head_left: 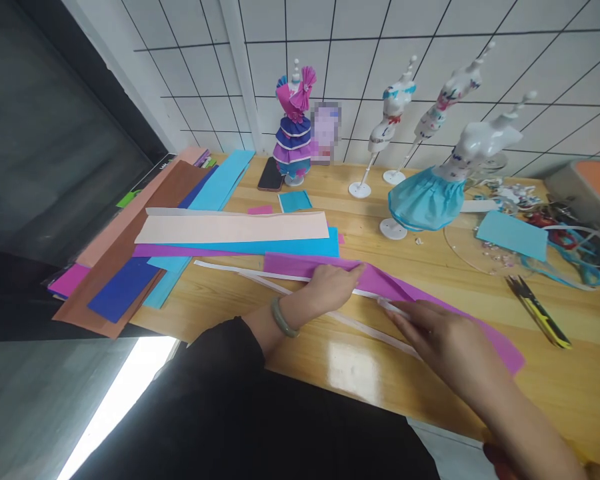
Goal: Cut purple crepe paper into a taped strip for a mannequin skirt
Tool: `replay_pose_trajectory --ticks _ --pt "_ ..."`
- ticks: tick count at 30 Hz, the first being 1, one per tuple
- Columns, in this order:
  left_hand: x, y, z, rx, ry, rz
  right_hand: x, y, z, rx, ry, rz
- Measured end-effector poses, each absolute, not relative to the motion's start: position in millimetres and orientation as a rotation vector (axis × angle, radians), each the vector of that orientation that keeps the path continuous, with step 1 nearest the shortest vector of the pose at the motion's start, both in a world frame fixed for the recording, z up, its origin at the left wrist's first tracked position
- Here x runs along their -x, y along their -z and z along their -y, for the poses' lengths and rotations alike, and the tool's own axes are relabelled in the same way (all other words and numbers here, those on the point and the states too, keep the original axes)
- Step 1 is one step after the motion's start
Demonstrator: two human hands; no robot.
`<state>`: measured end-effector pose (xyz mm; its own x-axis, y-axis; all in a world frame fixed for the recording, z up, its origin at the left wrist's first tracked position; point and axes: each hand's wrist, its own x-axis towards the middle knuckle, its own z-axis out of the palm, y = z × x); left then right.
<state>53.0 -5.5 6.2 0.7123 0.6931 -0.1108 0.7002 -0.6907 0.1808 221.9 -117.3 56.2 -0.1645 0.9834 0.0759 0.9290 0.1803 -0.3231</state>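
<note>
The left hand (333, 288), fingers spread, presses the purple paper (410, 288) on the table (215, 293), seemingly to steady it; the right hand (445, 330) pinches the white strip (290, 275) along its edge (tape, perhaps; hard to tell).

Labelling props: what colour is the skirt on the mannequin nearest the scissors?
Light blue, close to turquoise; the head view shows the skirt best.

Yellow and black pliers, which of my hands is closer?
Right. Your right hand is left of the pliers, pinching the white tape; your left hand is farther left, on the purple paper.
</note>
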Motion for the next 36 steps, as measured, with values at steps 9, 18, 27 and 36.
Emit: replay_pose_trajectory --ticks 9,18,27,36 --pt "-48 -19 6 -2.63 -0.114 -1.061 -206 -44 127 1.759 0.339 2.346" --pt "-53 -20 6 -2.517 -0.376 -0.659 -201 -44 125 1.723 0.417 2.317" --pt "-59 -11 15 -2.506 -0.418 -0.397 -192 -47 124 1.735 0.305 2.243" --pt "-65 18 2 -1.77 -0.609 -0.54 -232 -38 144 1.726 0.188 1.949"
